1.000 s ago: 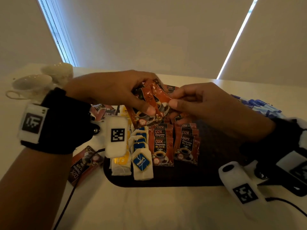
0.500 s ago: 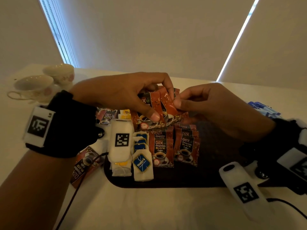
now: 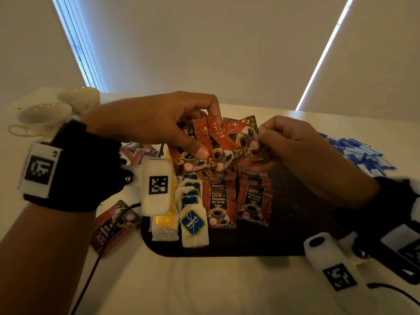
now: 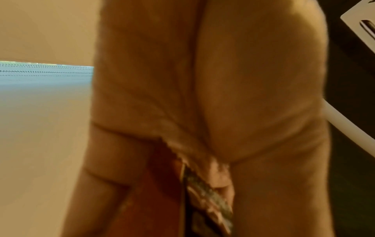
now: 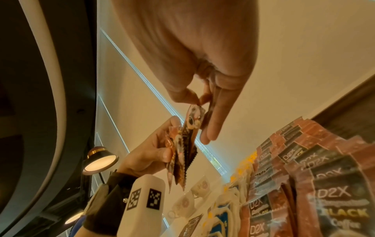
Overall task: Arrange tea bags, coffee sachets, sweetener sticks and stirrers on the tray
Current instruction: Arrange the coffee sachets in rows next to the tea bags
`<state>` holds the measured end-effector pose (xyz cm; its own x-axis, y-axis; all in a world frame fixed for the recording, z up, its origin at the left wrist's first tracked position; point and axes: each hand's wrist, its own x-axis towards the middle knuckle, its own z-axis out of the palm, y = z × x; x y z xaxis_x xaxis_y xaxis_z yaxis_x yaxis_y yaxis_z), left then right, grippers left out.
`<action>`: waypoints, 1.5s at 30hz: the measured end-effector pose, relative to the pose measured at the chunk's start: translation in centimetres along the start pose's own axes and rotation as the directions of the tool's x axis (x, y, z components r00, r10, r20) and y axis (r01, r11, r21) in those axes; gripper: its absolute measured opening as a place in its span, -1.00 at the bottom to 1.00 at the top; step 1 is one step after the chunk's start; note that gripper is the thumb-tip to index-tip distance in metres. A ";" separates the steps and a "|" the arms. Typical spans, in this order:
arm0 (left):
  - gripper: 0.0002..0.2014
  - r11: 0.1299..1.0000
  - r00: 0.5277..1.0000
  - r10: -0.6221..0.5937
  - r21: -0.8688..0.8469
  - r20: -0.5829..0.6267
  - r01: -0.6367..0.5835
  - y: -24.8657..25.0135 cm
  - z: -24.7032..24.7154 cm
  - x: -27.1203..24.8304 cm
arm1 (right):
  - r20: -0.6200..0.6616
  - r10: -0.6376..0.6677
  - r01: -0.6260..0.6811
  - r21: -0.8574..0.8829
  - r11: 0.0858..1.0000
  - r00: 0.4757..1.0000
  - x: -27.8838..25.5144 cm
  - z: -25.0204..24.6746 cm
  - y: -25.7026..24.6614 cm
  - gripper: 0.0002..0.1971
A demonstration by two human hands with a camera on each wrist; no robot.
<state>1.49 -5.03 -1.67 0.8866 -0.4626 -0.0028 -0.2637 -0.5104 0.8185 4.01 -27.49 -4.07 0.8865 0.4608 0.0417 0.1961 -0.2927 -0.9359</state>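
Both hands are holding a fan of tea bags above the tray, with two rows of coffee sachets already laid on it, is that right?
Not quite. The left hand and right hand hold D2X coffee sachets, not tea bags, above the tray. The head view shows it; the rest stands.

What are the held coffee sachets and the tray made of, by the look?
Coffee sachets: glossy printed film, probably plastic or foil laminate; sheen, serrated ends, they flex in both hands. Tray: dark and matte with a rounded rim; wood, plastic or lacquer, the dim light leaves it open.
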 end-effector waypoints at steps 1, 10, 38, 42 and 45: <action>-0.64 1.000 1.000 0.000 -0.002 -0.002 0.000 -0.1 -0.1 0.0 | -0.005 -0.001 0.001 0.021 1.000 1.000 0.0 -0.1 0.1 -0.88; -0.63 0.996 0.999 0.014 0.084 0.045 -0.018 0.3 1.0 0.6 | 0.067 -0.257 0.265 -0.319 0.910 0.964 0.1 -0.3 -0.6 -0.75; -0.66 0.993 0.966 -0.047 0.091 -0.256 0.072 1.4 -1.3 -2.0 | 0.270 0.354 -0.222 -0.418 0.881 0.895 -0.9 2.6 4.0 -0.65; -0.66 0.992 0.968 -0.051 0.097 -0.248 0.077 1.4 -1.3 -2.1 | 0.336 0.187 0.063 -0.612 0.789 0.923 -1.4 2.8 3.1 -0.66; -0.65 0.991 0.968 -0.053 0.105 -0.245 0.081 1.5 -1.3 -2.2 | 0.469 0.103 0.248 -0.627 0.738 0.877 -1.8 3.2 2.5 -0.60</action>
<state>-0.34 -3.88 0.29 0.9654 -0.2432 0.0945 -0.2295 -0.6192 0.7510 1.60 -26.34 -7.61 0.6016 0.7667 -0.2243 0.6277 -0.6273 -0.4610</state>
